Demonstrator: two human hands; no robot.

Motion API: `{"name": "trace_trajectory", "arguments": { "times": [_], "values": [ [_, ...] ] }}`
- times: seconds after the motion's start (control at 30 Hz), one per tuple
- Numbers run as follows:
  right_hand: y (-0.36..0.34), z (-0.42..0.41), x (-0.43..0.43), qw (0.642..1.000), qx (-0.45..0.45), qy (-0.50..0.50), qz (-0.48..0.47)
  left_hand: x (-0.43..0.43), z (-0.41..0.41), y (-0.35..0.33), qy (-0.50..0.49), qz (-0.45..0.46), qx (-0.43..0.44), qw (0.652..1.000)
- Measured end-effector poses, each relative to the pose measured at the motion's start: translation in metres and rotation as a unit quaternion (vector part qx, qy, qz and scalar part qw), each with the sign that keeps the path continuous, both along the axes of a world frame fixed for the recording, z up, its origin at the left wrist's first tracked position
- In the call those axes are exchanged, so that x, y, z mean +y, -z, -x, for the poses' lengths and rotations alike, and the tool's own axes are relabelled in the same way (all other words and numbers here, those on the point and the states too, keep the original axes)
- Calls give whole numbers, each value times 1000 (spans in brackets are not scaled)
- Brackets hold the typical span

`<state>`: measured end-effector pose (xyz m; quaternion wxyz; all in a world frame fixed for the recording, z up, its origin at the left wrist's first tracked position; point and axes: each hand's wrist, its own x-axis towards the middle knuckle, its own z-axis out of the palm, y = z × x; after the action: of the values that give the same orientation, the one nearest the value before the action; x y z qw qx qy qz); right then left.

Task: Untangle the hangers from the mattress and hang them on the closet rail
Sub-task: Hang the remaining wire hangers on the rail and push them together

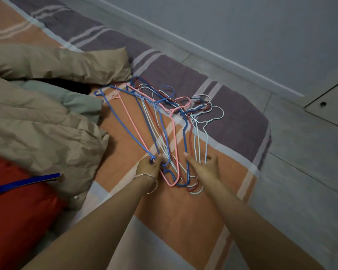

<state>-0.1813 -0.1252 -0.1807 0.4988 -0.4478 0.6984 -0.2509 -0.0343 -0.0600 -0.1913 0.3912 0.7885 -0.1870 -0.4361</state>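
2 hands grip a tangled heap of wire hangers on a mattress.

The mattress, in an orange, purple and white checked sheet, carries a crumpled beige blanket along its left side and a red cushion at the near left, with a blue strap across it. The hangers, blue, pink, red and white, lie fanned flat towards the far right corner, hooks bunched on the purple band by the right edge. Both hands are at the heap's near end. The left hand has fingers curled round the corner of a blue hanger. Just beside it, the right hand pinches several red and white wires between thumb and curled fingers. A thin bangle circles the left wrist.
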Motion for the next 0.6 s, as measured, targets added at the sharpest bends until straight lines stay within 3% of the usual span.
{"name": "trace_trajectory", "arguments": {
  "times": [0.2,0.4,0.6],
  "values": [
    [6,8,49,998,-55,28,-8,24,22,-2,-5,34,88,996],
    [10,41,146,995,-69,52,-39,107,58,-25,12,-6,157,987],
    [6,72,219,991,-95,18,-92,181,73,-35,100,-11,85,991]
  ]
}}
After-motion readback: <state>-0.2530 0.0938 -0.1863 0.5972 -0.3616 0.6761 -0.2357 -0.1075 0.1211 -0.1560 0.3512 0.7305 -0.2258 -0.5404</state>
